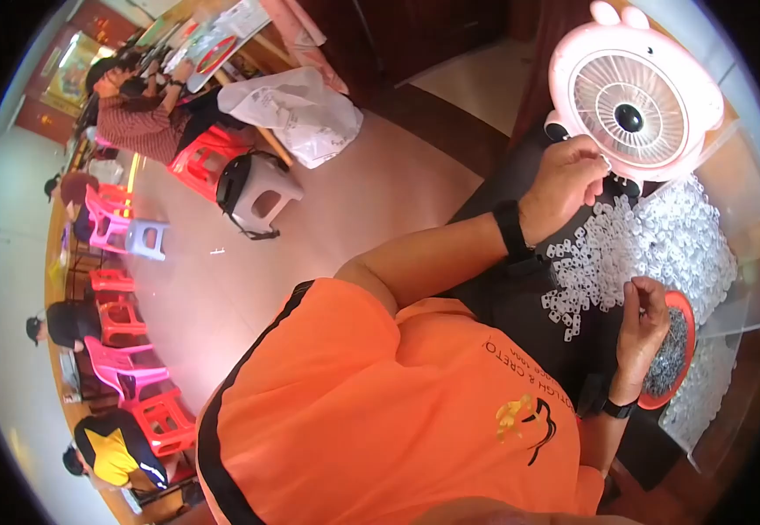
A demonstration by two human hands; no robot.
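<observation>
My left hand [562,182] is raised at the foot of a pink animal-shaped fan [564,79], its fingers pinched on a small white plastic piece [607,164]. My right hand [641,331] is beside a round red tray [689,315] of tiny grey metal-looking parts. Thumb and fingers are closed together there; whatever they may hold is too small to make out. Between and beyond the hands, many small white plastic pieces [592,267] are spread over the black tabletop [507,293]. They rise into a thick heap [682,241] farther right.
Clear plastic sheeting or a clear box wall [743,210] edges the heap. Away to the left, several people sit along benches, with a red stool [209,157], a grey stool [266,188] bearing a black bag, pink chairs [122,363] and a white plastic bag [310,114].
</observation>
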